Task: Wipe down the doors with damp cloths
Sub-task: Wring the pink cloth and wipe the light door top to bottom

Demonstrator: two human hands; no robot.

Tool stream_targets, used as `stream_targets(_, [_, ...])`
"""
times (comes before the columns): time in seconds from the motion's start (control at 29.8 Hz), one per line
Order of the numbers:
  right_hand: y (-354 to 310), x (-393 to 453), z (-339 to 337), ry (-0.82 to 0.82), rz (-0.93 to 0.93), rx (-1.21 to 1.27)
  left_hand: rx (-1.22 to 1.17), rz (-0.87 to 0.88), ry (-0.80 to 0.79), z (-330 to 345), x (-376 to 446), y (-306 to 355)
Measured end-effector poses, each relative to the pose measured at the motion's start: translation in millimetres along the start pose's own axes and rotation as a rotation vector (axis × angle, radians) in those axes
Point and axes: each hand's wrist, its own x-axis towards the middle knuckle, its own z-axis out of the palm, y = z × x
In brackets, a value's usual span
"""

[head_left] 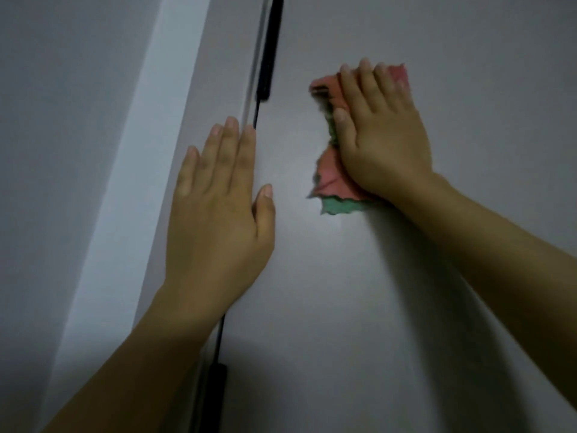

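- Flat against the pale grey door point(390, 307), the right hand point(379, 135) presses a cloth point(331, 182) with straight fingers spread, palm down, nothing pinched.
- That cloth is pink with green edging, crumpled, and shows around the hand at 9 o'clock and 7 o'clock, with a corner past the fingertips at 1 o'clock.
- At 8 o'clock from the cloth, the left hand point(218, 207) lies open on the door's edge, fingers straight and close together, thumb out toward 1 o'clock, holding nothing.
- Its fingers cover part of a thin black rod point(256, 112) running along the door edge.
- Black hinge-like blocks sit on that rod: one point(270, 48) at 12 o'clock from the left hand, another point(214, 398) at 6 o'clock.
- Left of the door stands a lighter frame strip point(131, 170), then a grey wall point(56, 120).
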Motion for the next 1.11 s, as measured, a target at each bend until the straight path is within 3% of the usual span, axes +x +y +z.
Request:
stream_targets(0.17, [-29.6, -52.4, 0.0, -0.085, -0.504, 0.012, 0.018, -0.006, -0.03, -5.7, -11.0, -4.1])
stream_targets(0.24, [-11.4, -49.2, -6.1, -0.124, -0.582, -0.028, 0.021, -0.012, -0.044, -8.7, -21.5, -8.5])
stream_targets(0.4, [-27.2, -19.1, -1.9, -0.037, -0.174, 0.012, 0.02, -0.021, -0.053, -12.8, -49.6, -12.3])
stream_targets(0.47, [-49.4, -42.2, 1.2, -0.039, -0.223, 0.047, 0.017, -0.02, -0.049, -14.3, -58.6, -12.9])
stream_targets(0.57, [-46.5, -98.3, 0.1, -0.121, -0.544, 0.039, 0.018, -0.03, -0.071, -17.9, -67.2, -13.9])
stream_targets(0.64, [-22.1, -111.0, -7.5, -0.165, -0.65, 0.021, 0.021, -0.048, -0.09, -19.5, -72.1, -13.1])
stream_targets(0.77, [0.6, -89.3, -16.6, -0.186, -0.515, -0.016, 0.063, -0.06, -0.112, -20.3, -75.3, -12.1])
stream_targets(1.01, [-40.3, -103.4, -5.7, -0.147, -0.17, 0.077, 0.079, -0.055, -0.11, -17.9, -74.1, -14.4])
stream_targets(1.11, [-50.5, -114.8, -4.8, -0.116, -0.233, 0.074, 0.053, -0.033, -0.105, -17.4, -74.7, -16.2])
